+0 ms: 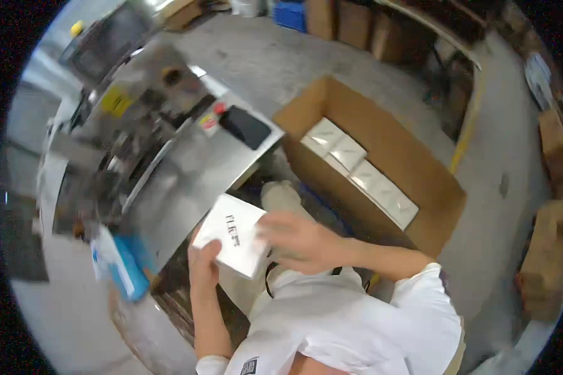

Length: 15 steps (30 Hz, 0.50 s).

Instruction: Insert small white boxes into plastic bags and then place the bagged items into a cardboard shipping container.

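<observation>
A small white box (231, 219) with dark print on its face is held between my two hands, above my lap. My left hand (203, 262) grips its lower left edge, with the thumb lying over the face. On the opposite side, my right hand (297, 240) lies against the right edge; its fingers are smeared by motion, and I cannot make out how firmly they grip. To the right of my hands stands a large open brown carton (394, 137). Several white boxes (350, 153) like the held one lie in a row inside it.
At left stands a machine (138, 119) with a metal worktop (188, 165); a dark flat device (245, 127) and a red button (219, 108) are at its far right. A blue-and-white package (128, 265) is by its near corner. Brown cartons (547, 262) line the right side.
</observation>
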### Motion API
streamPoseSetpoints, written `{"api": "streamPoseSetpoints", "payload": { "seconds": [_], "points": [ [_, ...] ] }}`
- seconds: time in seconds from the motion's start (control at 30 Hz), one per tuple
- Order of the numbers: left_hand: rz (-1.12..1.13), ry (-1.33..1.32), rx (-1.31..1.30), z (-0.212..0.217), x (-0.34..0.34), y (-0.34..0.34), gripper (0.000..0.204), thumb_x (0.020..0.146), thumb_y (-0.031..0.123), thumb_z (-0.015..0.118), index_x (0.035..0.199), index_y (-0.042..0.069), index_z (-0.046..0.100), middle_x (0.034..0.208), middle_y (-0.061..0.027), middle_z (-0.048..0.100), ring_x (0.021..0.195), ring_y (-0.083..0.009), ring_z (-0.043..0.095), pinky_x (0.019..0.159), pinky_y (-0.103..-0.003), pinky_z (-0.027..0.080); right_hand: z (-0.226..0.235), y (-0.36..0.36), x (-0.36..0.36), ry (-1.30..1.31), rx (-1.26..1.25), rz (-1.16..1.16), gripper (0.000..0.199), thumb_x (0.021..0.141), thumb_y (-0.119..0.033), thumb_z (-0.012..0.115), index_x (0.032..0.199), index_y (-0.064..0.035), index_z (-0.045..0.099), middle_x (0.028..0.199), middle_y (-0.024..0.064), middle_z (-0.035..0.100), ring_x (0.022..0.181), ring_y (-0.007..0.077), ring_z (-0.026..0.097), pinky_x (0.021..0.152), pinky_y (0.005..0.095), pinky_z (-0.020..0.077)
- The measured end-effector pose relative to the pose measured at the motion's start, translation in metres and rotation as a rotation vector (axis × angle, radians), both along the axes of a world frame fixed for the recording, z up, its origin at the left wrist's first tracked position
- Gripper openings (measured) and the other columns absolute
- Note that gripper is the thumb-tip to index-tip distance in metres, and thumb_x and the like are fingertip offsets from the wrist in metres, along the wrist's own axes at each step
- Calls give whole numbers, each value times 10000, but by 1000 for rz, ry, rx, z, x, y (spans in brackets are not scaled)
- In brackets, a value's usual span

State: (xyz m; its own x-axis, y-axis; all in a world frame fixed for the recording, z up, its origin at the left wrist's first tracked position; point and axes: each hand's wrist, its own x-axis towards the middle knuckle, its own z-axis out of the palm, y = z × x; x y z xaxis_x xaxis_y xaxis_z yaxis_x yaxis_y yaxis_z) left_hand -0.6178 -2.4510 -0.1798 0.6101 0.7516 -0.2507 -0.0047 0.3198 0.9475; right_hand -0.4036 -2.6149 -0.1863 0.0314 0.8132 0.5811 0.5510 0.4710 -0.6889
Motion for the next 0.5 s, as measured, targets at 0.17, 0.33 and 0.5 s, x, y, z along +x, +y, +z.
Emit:
{"api": "streamPoseSetpoints", "payload": {
  "seconds": [0.17,0.33,0.5],
  "points": [
    [-402,-3,414,29,106,2,831,630,279,828,1319,-64,513,1286,-172,581,1183,-285,577,1018,-394,437,-54,-54,65,1539,-390,-30,916,787,-112,774,1529,-61,239,1472,144,417,1359,257,417,1131,410,345],
    [-779,-39,682,33,208,-14,626,631,188,779,1209,3,625,1350,-209,527,1242,-296,530,1050,-396,398,-44,-73,91,913,-361,-418,1026,764,-194,819,1555,-92,173,1498,129,400,1401,266,362,1156,461,308],
    [-818,-158,596,3,272,-26,630,650,171,766,1236,14,596,1327,-185,542,1247,-308,527,1056,-402,397,-55,-89,116,1525,-311,-473,928,773,-353,804,1486,-33,304,1405,105,492,1263,205,498,1096,374,388]
  ]
}}
